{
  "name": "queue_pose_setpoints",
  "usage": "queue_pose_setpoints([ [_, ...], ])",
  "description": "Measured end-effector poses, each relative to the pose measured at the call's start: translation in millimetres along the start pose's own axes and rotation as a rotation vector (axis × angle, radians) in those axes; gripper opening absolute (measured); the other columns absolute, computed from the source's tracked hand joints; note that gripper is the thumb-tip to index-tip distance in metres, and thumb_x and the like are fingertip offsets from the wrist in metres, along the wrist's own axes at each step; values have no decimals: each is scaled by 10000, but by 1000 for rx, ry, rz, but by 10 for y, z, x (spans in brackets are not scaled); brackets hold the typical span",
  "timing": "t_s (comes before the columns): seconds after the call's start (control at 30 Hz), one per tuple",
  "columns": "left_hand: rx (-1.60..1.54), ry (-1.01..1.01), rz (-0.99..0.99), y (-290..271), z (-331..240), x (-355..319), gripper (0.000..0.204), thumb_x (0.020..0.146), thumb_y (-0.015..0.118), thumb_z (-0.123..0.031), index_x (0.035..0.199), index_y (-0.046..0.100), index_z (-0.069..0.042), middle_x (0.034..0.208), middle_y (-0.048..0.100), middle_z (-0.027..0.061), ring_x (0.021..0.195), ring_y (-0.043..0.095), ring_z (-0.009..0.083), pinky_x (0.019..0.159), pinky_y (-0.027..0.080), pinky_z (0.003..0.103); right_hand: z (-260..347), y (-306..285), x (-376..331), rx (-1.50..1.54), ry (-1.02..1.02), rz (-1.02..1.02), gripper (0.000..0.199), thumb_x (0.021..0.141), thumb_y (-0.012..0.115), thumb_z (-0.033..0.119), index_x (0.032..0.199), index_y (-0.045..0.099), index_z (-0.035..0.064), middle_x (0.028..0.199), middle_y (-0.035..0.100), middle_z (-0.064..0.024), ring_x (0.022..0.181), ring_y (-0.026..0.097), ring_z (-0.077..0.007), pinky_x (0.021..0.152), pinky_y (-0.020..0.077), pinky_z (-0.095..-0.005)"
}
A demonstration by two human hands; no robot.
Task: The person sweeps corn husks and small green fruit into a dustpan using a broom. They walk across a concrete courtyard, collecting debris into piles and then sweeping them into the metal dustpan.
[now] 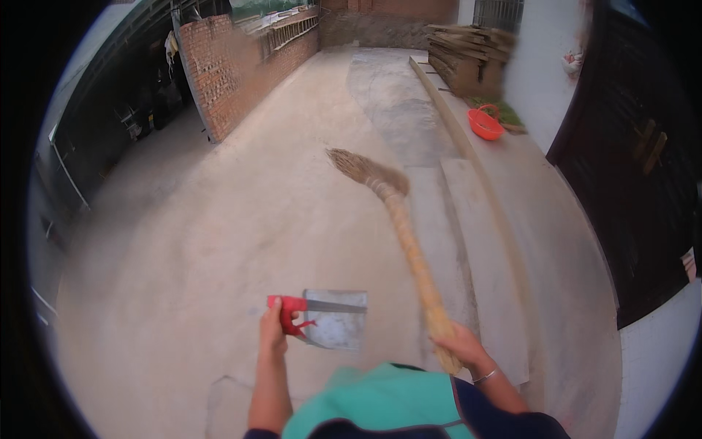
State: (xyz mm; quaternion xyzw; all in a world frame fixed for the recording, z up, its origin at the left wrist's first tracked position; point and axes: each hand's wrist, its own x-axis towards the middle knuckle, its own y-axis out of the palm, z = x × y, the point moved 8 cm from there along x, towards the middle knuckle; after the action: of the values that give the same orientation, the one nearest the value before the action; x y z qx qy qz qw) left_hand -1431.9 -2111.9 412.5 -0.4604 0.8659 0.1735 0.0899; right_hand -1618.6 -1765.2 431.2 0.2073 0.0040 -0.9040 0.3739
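Pointing up-left: broom (409, 241) long axis | right hand (461, 347) grips handle

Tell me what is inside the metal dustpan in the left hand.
The dustpan held by the left hand shows only bare grey metal; no rubbish is visible in it. The picture is blurred, so fine dust cannot be ruled out, and the ground beneath it is covered.

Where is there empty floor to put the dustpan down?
Bare concrete lies left of the dustpan in the left hand, out toward the brick wall, and ahead between dustpan and broom head. Crowded: the ledge by the orange basket and stacked planks.
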Motion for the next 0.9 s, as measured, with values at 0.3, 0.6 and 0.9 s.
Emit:
queue_pose_setpoints([
  [0.3,-111,-35,-58,884,-384,3371,268,885,483,-314,861,555,-58,708,565,25,618,504,110,593,411,250,1058,-67,3167,10,-7,-44,292,762,594,109,994,486,-30,830,564,-78,659,589,-154,597,492,-272],
  [0.6,63,26,75,2263,-1552,6934,298,852,521,-309,735,590,-43,620,549,33,543,477,102,493,357,237,2250,-311,6192,54,94,-188,266,755,606,109,958,510,-33,787,569,-71,648,591,-157,579,489,-273],
  [0.9,152,114,-31,3239,-2592,10010,353,850,511,-380,715,551,-55,589,495,33,505,469,117,407,355,236,3556,-897,9844,75,116,-156,224,780,583,123,926,514,-32,788,574,-87,634,590,-157,545,484,-271],
])
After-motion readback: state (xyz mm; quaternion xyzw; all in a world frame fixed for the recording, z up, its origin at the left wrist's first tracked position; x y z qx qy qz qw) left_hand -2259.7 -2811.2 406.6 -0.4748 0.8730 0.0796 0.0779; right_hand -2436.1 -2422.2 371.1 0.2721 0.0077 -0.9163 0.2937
